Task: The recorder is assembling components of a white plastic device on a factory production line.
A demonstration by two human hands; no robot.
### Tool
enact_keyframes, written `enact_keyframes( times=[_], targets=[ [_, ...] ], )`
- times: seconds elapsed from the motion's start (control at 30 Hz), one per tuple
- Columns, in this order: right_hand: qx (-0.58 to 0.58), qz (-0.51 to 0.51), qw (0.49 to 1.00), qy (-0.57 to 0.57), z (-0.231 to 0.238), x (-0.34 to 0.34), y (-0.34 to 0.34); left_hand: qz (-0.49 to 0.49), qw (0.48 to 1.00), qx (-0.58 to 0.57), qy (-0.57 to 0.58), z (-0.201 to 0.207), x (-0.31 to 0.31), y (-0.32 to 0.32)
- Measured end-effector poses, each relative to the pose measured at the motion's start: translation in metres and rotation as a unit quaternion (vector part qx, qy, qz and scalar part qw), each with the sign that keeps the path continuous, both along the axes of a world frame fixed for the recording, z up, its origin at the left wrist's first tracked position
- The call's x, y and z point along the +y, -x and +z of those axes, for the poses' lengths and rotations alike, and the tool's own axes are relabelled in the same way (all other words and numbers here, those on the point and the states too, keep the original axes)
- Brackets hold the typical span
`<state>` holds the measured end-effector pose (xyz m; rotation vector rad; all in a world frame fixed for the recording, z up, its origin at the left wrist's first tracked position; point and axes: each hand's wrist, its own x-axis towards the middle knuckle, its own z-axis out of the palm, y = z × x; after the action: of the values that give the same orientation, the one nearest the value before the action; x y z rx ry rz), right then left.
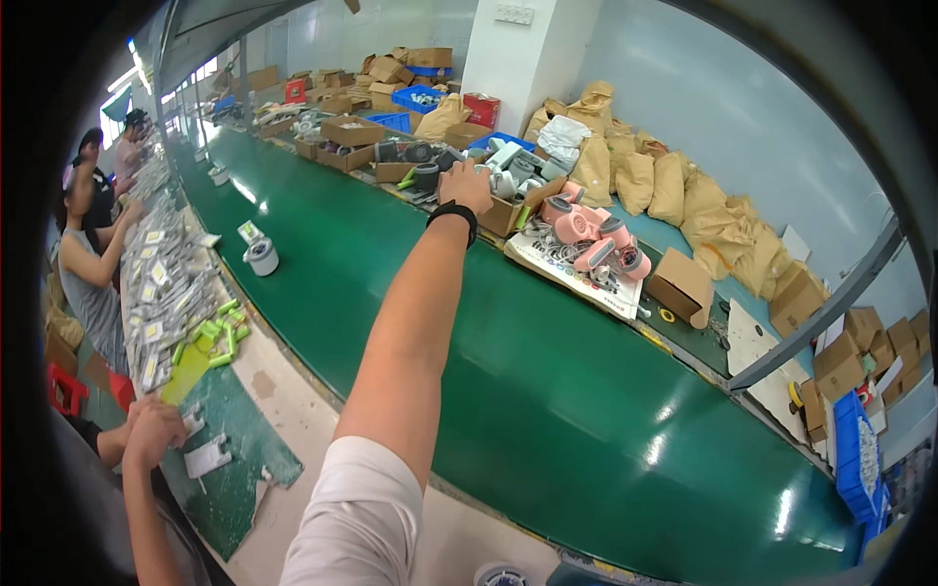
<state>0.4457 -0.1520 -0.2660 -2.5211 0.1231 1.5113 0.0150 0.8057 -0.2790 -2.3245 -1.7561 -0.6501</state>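
Observation:
My left hand, with a black band at its wrist, is stretched across the green conveyor belt to its far side. Its fingers curl down among grey and dark appliance parts; their tips, and whatever they grip, are hidden. A dark round part lies just left of the hand. Close by on the right is an open cardboard box with grey-white housings heaped in it. Farther right, pink hand-held appliances are piled on a white printed sheet. My right hand is out of view.
A white cylindrical unit stands on the belt at left. Co-workers sit along the left bench, one person's hands near a white part. Green cylinders lie there. Brown sacks line the wall; a metal post rises at right.

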Motion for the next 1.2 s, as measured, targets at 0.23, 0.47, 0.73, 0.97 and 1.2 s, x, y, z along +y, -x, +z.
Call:
enact_keyframes(
  times=[0.23,0.47,0.73,0.97,1.2],
  targets=[
    [0.015,-0.046,0.999,-0.019,-0.102,-0.044,-0.009,-0.045,0.997,0.015,-0.054,0.008,0.041,-0.041],
    [0.025,-0.086,0.996,-0.027,-0.189,-0.092,-0.007,-0.063,0.998,0.025,-0.004,-0.015,0.075,-0.043],
    [-0.014,-0.12,0.992,-0.032,-0.195,-0.151,-0.007,-0.108,0.972,-0.142,-0.152,-0.006,0.032,-0.037],
    [-0.077,-0.107,0.991,-0.025,-0.132,-0.196,-0.049,-0.21,0.903,-0.318,-0.198,0.057,-0.049,0.001],
    [-0.093,-0.08,0.991,-0.054,-0.065,-0.249,-0.067,-0.247,0.843,-0.432,-0.205,0.129,-0.19,0.037]
  ],
)
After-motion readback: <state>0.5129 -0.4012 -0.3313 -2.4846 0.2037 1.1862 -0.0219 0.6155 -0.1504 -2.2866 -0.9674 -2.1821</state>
